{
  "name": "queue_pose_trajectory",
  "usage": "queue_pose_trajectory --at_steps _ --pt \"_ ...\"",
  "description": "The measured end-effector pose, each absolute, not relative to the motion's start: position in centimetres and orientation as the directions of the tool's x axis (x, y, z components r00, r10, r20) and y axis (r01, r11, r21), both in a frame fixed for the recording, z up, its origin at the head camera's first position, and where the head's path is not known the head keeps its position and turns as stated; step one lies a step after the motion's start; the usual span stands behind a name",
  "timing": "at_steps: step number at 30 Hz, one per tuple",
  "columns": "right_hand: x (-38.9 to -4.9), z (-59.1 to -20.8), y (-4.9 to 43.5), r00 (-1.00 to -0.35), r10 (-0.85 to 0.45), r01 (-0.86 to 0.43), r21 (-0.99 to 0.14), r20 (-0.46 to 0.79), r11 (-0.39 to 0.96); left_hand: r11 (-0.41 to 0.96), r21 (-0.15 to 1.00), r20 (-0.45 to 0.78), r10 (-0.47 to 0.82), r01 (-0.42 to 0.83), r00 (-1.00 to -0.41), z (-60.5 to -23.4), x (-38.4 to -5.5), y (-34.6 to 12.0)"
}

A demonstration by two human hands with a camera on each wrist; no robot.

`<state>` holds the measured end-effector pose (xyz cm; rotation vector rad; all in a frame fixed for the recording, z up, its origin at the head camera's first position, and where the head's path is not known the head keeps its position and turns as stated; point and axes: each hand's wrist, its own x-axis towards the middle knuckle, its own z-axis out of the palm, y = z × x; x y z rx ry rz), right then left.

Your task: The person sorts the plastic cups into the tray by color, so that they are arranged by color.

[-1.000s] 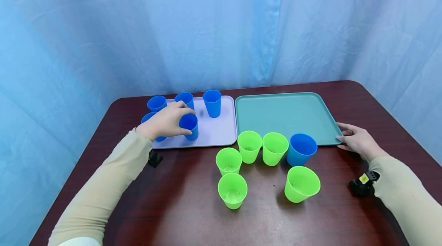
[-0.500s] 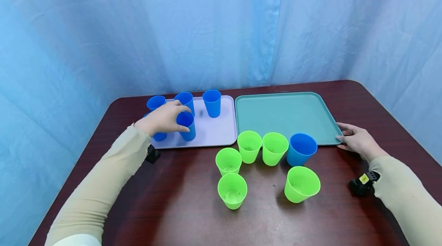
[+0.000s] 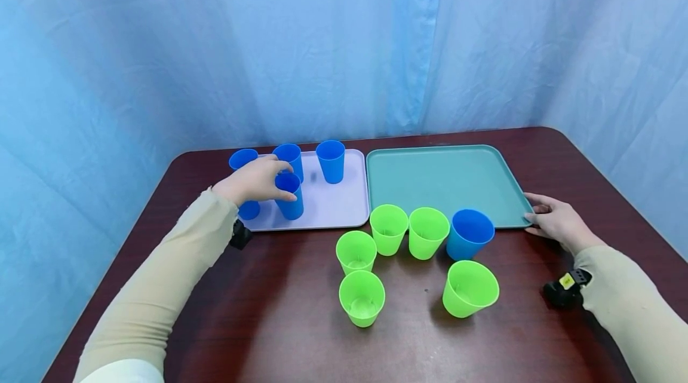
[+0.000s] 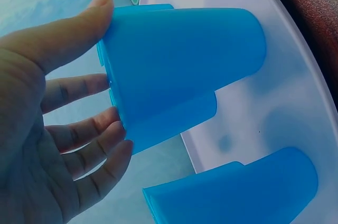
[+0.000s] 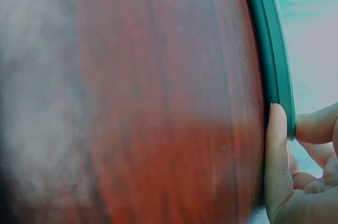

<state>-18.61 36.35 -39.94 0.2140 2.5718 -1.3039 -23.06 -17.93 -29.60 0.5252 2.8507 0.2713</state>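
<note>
My left hand (image 3: 257, 182) holds a blue cup (image 3: 290, 204) by its rim, thumb on the near side and fingers on the far side. This cup stands upright at the front of the lavender tray (image 3: 344, 207). In the left wrist view, the thumb and fingertips lie along the rim of the blue cup (image 4: 185, 60). Several other blue cups stand on that tray, some partly hidden by my left hand. At the right, my right hand (image 3: 559, 221) pinches the near right corner of the teal tray (image 3: 446, 180). The right wrist view shows thumb and fingers on either side of the tray's edge (image 5: 274, 65).
Several green cups stand on the dark table (image 3: 408, 347) in front of the trays, among them a tilted-looking one (image 3: 470, 290) at the right. A blue cup (image 3: 467, 236) stands beside the teal tray's front edge. Blue curtains (image 3: 344, 42) hang behind and at both sides.
My left hand and its blue cup have shifted slightly left across the lavender tray, close to the other blue cups there. My right hand has stayed at the teal tray's corner.
</note>
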Motion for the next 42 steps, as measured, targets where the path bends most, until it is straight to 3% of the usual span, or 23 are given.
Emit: queue_pose_trajectory --at_steps 19,42 --pt "-18.7 -39.7 36.3 -0.959 0.022 0.241 -0.769 -0.284 0.592 0.921 0.225 -0.182 0.360 0.317 -0.915 -29.8 -22.9 -18.2" --pt "-18.8 -39.6 36.2 -0.957 0.019 0.245 -0.770 -0.290 0.589 0.896 0.260 -0.077 0.391 0.360 -0.917 -28.8 -22.2 -17.9"
